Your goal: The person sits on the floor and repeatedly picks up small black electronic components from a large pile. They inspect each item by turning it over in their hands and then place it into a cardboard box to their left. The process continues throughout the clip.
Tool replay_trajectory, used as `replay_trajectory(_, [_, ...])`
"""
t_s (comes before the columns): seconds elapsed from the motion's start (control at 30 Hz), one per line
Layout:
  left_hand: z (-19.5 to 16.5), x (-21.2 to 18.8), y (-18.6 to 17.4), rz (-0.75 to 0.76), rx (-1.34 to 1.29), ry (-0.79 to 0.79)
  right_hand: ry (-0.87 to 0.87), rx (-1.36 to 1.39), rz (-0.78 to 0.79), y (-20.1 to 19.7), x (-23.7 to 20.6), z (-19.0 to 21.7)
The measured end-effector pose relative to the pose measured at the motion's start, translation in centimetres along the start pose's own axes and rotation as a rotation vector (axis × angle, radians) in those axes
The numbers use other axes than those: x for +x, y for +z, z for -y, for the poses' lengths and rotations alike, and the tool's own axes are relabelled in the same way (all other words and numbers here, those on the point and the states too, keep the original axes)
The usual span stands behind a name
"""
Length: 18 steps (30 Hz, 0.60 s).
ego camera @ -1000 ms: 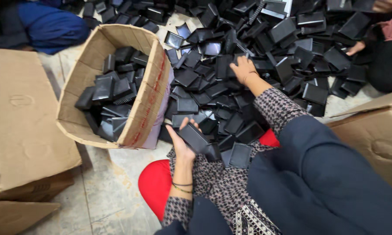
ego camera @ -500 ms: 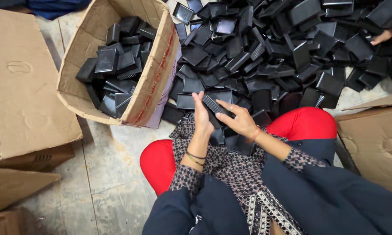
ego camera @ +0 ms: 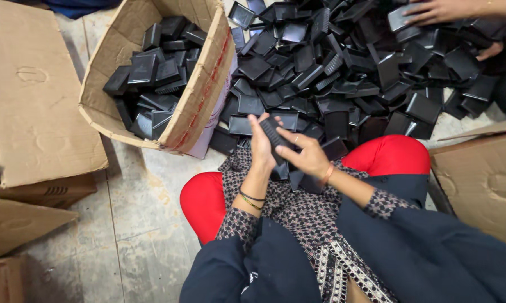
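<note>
A small black rectangular plastic piece with a ribbed face is held tilted between the left hand and right hand (both gripping it) above the lap.

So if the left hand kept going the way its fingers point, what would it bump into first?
The left hand points up and away from the person, holding a black ribbed piece. Straight on, it would probably first meet the pile of black plastic trays on the floor, though depth is hard to judge.
</note>
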<state>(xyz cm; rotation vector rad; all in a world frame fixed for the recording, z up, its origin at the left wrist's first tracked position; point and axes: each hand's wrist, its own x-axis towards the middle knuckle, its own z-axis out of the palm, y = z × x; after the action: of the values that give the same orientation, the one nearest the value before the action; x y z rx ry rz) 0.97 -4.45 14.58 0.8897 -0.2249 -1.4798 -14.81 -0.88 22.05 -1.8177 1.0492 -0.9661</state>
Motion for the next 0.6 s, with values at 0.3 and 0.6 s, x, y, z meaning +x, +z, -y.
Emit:
replay_trajectory(0.3, [0.3, -1.5, -1.5, -0.152, -0.327, -0.178, -0.381, -0.335, -0.009, -0.1, -2.9, 0.0])
replay_trajectory(0.6, [-16.1, -3.4, 0.1, -0.147, 0.916, 1.312, -0.265, -0.574, -0.006, -5.4, 2.7, -6.1])
